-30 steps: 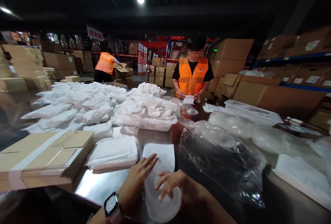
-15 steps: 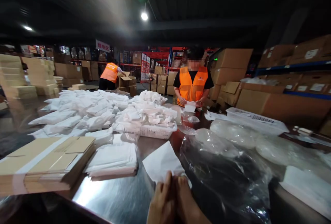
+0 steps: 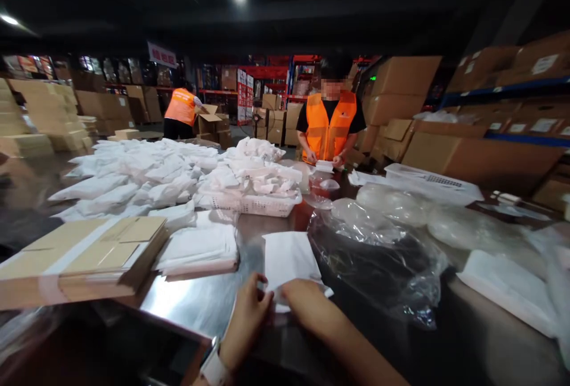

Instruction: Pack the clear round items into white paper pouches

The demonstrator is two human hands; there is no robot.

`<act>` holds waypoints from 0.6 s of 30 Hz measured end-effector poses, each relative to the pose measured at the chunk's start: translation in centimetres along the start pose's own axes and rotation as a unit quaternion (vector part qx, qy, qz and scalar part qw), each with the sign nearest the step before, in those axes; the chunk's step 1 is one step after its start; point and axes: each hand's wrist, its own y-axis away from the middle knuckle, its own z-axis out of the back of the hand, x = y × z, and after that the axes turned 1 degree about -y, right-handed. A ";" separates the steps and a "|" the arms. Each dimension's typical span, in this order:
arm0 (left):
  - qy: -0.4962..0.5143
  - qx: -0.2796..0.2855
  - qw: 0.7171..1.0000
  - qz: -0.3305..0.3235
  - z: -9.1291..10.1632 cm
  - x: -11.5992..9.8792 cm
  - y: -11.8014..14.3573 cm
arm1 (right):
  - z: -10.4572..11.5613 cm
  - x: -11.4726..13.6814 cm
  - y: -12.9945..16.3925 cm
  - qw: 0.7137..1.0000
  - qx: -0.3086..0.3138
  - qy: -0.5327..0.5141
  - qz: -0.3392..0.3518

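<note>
White pouch lying flat on the steel tabletop, near edge pinched between both hands: left hand closed on the near left corner, right hand closed on the near right edge, fingertips meeting over the opening. A watch sits on the left wrist. For a clean result the pouch is best kept flat and square, with both hands pressing evenly along the edge so no crease forms. Just left lies a stack of white pouches; further left, a taped bundle of flat cardboard. To the right, crumpled clear plastic film crowds the pouch and could catch its side. Beyond, a white basket and a heap of filled white bags. At the far end a person in an orange vest handles a small white item; another orange-vested person works by cartons
</note>
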 end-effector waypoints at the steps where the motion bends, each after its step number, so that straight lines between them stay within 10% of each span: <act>1: 0.059 0.006 0.998 0.034 0.3 -0.4 0.0 | 0.0 0.9 0.1 1.000 0.008 0.013 -0.010; 7: 0.210 0.046 0.971 0.102 1.9 -1.5 0.6 | -0.1 5.0 0.9 0.997 -0.055 0.022 -0.041; 18: 0.254 0.016 0.963 0.087 1.6 -1.7 0.8 | -6.2 6.1 1.2 0.932 -0.357 0.066 -0.005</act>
